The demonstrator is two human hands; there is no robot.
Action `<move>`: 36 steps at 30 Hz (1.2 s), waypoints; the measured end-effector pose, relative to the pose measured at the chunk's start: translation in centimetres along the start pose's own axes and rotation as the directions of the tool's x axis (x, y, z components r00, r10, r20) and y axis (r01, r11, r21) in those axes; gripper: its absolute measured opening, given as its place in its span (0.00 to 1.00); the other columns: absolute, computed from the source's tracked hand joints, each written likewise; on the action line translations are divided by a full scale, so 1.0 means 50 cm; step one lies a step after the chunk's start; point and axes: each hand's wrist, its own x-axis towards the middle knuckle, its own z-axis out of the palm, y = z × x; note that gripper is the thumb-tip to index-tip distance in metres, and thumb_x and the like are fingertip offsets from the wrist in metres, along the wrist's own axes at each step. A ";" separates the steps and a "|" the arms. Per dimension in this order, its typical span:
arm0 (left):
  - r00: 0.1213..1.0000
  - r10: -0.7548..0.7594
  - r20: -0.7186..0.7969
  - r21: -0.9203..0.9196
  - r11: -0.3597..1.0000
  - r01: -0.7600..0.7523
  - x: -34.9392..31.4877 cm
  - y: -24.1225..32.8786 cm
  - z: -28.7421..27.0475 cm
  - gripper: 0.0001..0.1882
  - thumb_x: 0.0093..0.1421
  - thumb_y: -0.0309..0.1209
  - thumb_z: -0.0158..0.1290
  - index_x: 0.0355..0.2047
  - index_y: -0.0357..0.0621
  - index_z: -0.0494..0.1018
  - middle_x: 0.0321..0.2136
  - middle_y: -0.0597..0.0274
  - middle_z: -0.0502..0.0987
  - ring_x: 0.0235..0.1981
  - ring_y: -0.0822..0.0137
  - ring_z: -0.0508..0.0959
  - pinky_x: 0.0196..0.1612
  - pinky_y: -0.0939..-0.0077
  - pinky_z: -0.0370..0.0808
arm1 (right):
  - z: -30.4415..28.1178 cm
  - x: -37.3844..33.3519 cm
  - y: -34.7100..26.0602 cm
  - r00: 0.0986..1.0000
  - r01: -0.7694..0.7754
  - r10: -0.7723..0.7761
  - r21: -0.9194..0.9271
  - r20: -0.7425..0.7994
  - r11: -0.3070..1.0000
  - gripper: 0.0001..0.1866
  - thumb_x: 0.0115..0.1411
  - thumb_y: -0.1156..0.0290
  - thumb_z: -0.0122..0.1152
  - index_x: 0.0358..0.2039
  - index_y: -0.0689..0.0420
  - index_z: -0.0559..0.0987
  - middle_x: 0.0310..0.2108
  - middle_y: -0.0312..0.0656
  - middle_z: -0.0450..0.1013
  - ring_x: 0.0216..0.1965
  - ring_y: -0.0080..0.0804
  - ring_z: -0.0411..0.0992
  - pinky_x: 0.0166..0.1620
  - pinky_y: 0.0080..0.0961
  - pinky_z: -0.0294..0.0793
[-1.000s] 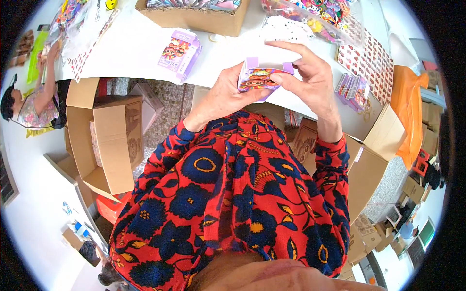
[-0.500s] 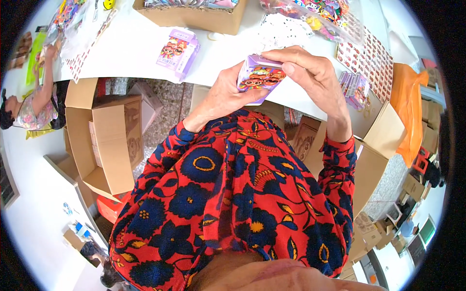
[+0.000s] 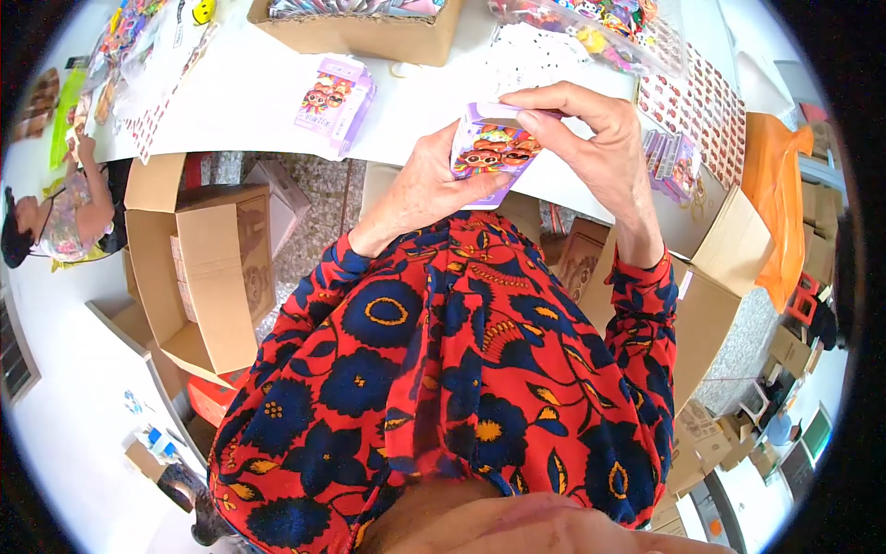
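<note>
In front of my chest, over the table's near edge, I hold a small purple box (image 3: 496, 152) with red-haired cartoon figures on its front. My left hand (image 3: 417, 189) wraps its left side and bottom, the thumb lying across the front. With the index finger and thumb of my right hand (image 3: 595, 143) I grip the top edge, where a flap stands raised. What is inside the box cannot be made out. Left of it on the white table (image 3: 245, 102) lies a short stack of similar purple boxes (image 3: 329, 103).
A filled carton (image 3: 365, 39) stands at the back, beside a clear bag of colourful trinkets (image 3: 600, 37). Sticker sheets (image 3: 697, 106) and small purple packs (image 3: 672, 166) lie right. Open cartons (image 3: 217, 286) flank me below table height; an orange bag (image 3: 780, 208) hangs right. Another person (image 3: 78, 208) works far left.
My right fingers have drawn back slightly from over the box's top to its upper edge, and the flap now shows lifted. My left hand keeps its hold. The person at far left moved their arms.
</note>
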 end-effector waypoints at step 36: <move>0.935 0.354 -0.036 0.389 0.866 -0.313 -0.026 -0.001 -0.075 0.18 0.47 0.21 0.58 0.41 0.38 0.73 0.39 0.56 0.76 0.43 0.60 0.76 0.47 0.70 0.72 | 0.051 0.024 0.140 0.858 -0.446 0.315 0.286 0.406 0.848 0.09 0.62 0.69 0.51 0.36 0.61 0.76 0.32 0.33 0.73 0.35 0.18 0.69 0.38 0.17 0.69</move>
